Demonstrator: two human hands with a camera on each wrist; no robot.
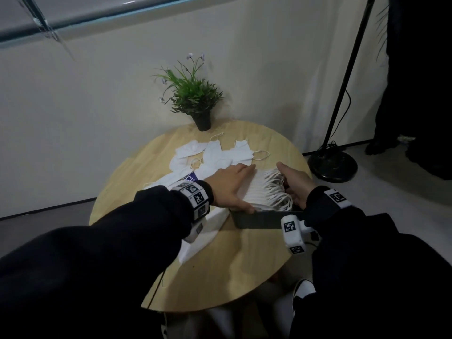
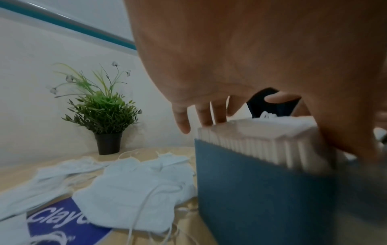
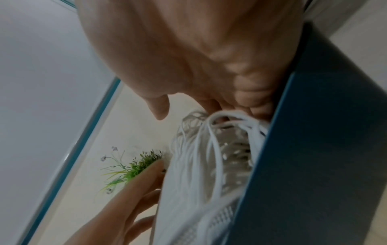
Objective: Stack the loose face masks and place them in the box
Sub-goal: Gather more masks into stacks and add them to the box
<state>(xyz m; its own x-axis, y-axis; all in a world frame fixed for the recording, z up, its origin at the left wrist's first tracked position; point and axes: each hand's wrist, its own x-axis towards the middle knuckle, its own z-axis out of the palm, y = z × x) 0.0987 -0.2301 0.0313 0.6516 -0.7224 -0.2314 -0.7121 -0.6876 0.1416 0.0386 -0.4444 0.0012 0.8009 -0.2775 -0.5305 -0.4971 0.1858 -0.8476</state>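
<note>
Flat and straight-fingered, the left hand [image 1: 230,185] presses down on the top of the stack of masks [image 1: 259,189], holding nothing in a curl, while the right hand [image 1: 297,185] grasps the right end of the box [image 1: 259,220], fingers bent around its wall beside the bundle of ear loops [image 1: 277,192]. From the head view the box sits near the middle of the round wooden table [image 1: 220,277], its long axis running left to right, and the stack stands on edge inside it, filling its length, loops fanned toward the right hand. Loose masks [image 1: 215,155] lie scattered just beyond, toward a potted plant [image 1: 195,99] at the table's far edge, and a white packet with a purple label [image 1: 189,178] lies under some of them. In the left wrist view the fingertips [image 2: 184,122] lie on the ribbed upper edges of the stack [image 2: 261,149], which rises above the blue box wall [image 2: 261,190]; loose masks [image 2: 136,179] and the purple label [image 2: 62,223] lie to its left. In the right wrist view, blurred, the right fingers [image 3: 251,99] seem to curl over the box wall [image 3: 314,149] against the loops [image 3: 211,149], and the left hand's fingers [image 3: 130,195] rest on the stack's far side.
</note>
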